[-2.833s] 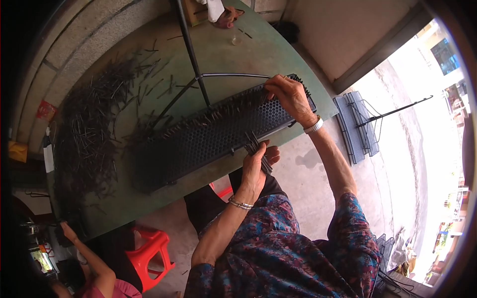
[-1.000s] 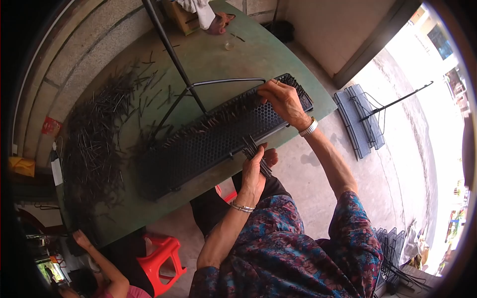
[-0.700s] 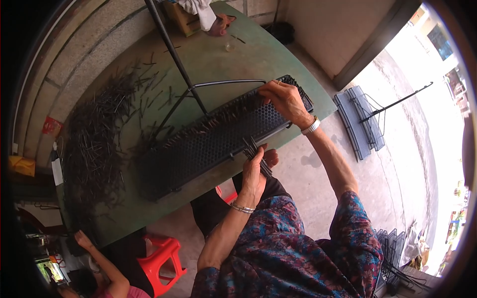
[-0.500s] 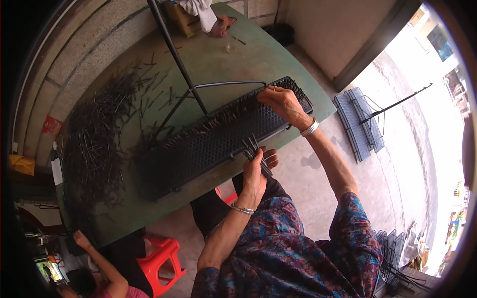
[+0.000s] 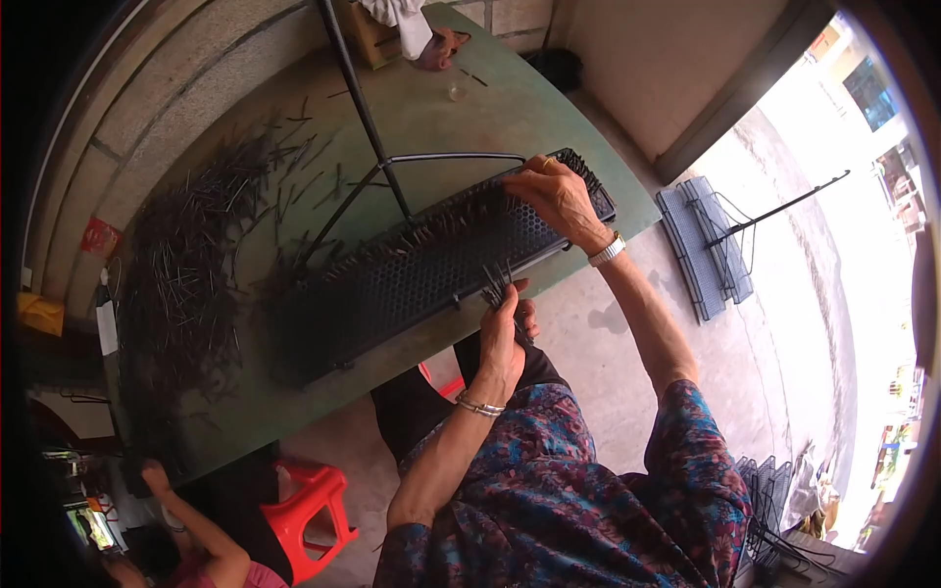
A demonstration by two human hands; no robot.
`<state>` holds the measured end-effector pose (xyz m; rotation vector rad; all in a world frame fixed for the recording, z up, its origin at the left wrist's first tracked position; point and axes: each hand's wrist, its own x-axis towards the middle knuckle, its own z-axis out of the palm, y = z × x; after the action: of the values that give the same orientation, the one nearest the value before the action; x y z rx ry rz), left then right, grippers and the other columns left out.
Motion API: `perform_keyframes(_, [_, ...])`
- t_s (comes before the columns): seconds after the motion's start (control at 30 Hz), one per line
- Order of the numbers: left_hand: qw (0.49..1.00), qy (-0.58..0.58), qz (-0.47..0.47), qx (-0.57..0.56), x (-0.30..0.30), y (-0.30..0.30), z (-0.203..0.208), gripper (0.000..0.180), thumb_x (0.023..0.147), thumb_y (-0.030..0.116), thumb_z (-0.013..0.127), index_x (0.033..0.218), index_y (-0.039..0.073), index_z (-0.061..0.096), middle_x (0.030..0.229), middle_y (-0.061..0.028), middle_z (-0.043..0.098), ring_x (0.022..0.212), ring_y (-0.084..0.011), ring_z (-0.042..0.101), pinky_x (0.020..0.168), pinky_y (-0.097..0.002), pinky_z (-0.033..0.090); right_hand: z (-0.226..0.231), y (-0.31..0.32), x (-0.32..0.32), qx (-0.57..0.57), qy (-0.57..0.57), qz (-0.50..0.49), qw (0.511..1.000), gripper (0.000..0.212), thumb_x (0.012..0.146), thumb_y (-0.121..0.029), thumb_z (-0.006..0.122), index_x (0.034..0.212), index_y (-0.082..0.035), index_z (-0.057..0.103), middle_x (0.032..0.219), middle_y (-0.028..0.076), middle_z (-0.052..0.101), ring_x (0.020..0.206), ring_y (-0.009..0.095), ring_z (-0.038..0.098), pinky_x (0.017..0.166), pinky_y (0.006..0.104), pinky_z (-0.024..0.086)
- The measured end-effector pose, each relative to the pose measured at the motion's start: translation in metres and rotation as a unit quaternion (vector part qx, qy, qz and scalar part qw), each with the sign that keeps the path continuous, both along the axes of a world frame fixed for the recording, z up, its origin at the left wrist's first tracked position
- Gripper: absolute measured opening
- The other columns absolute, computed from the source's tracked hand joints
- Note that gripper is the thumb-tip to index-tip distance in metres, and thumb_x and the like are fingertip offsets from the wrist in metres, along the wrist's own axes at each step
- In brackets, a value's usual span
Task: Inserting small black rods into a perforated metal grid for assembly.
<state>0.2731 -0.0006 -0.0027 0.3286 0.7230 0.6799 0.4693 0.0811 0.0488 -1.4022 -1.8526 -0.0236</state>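
Observation:
A long black perforated rack (image 5: pixel 402 299) with a honeycomb of holes lies slantwise along the table's near edge. Short dark sticks (image 5: pixel 436 231) stand in its holes along the far side and at the right end. My left hand (image 5: pixel 504 343), just off the rack's near edge, is closed round a bunch of thin dark sticks (image 5: pixel 497 280) with their tips pointing up. Over the right part of the rack, my right hand (image 5: pixel 561 204) has its fingertips pinched together among the standing sticks. What the pinch holds is hidden.
A big heap of dark sticks (image 5: pixel 186 274) covers the left of the green table (image 5: pixel 520 98). A black metal frame (image 5: pixel 355 93) rises behind the rack. Another rack (image 5: pixel 698 245) stands on the floor at right. Lower left are a red stool (image 5: pixel 319 510) and another person's arm (image 5: pixel 196 524).
My right hand has shifted very slightly left along the row, fingers still pinched. My left hand keeps its bunch of sticks almost in place. The other person's arm has moved a little.

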Motion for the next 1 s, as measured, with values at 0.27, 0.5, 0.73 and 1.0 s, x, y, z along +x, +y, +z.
perform_keyframes(0.27, [1.000, -0.009, -0.007, -0.006, -0.003, 0.000, 0.007, 0.032, 0.099, 0.033, 0.056, 0.114, 0.006, 0.058, 0.068, 0.0048, 0.038, 0.059, -0.0058, 0.033, 0.052, -0.0215, 0.029, -0.002, -0.022, -0.016, 0.033, -0.102, -0.099, 0.989, 0.017, 0.082, -0.017, 0.068, 0.098, -0.012, 0.074, 0.096, 0.006, 0.061, 0.088, 0.023, 0.057, 0.074, 0.0352, 0.048])
perform_keyframes(0.5, [0.999, 0.003, -0.039, 0.010, -0.005, 0.003, 0.013, 0.034, 0.099, 0.031, 0.056, 0.118, 0.004, 0.060, 0.068, 0.0045, 0.043, 0.058, -0.0048, 0.037, 0.050, -0.0208, 0.028, 0.007, -0.066, -0.032, -0.310, 0.193, 0.010, 0.931, 0.029, 0.090, -0.022, 0.067, 0.110, -0.002, 0.068, 0.093, 0.010, 0.068, 0.084, 0.018, 0.064, 0.073, 0.0315, 0.051])
perform_keyframes(0.73, [0.994, 0.047, -0.090, 0.048, -0.004, 0.004, 0.017, 0.032, 0.097, 0.030, 0.058, 0.117, 0.005, 0.064, 0.080, -0.0027, 0.063, 0.063, -0.0058, 0.049, 0.047, -0.0193, 0.031, 0.014, -0.077, -0.028, -0.394, 0.339, 0.037, 0.854, 0.022, 0.089, -0.015, 0.064, 0.103, 0.002, 0.066, 0.086, 0.007, 0.067, 0.080, 0.013, 0.064, 0.068, 0.0274, 0.051])
perform_keyframes(1.0, [0.986, 0.089, -0.123, 0.071, 0.001, 0.005, 0.030, 0.029, 0.097, 0.031, 0.059, 0.115, 0.009, 0.064, 0.097, -0.0079, 0.071, 0.078, -0.0098, 0.064, 0.048, -0.0200, 0.033, 0.011, -0.092, -0.024, -0.360, 0.407, 0.006, 0.839, 0.020, 0.091, -0.013, 0.063, 0.103, 0.003, 0.064, 0.086, 0.005, 0.066, 0.077, 0.011, 0.063, 0.068, 0.0252, 0.051])
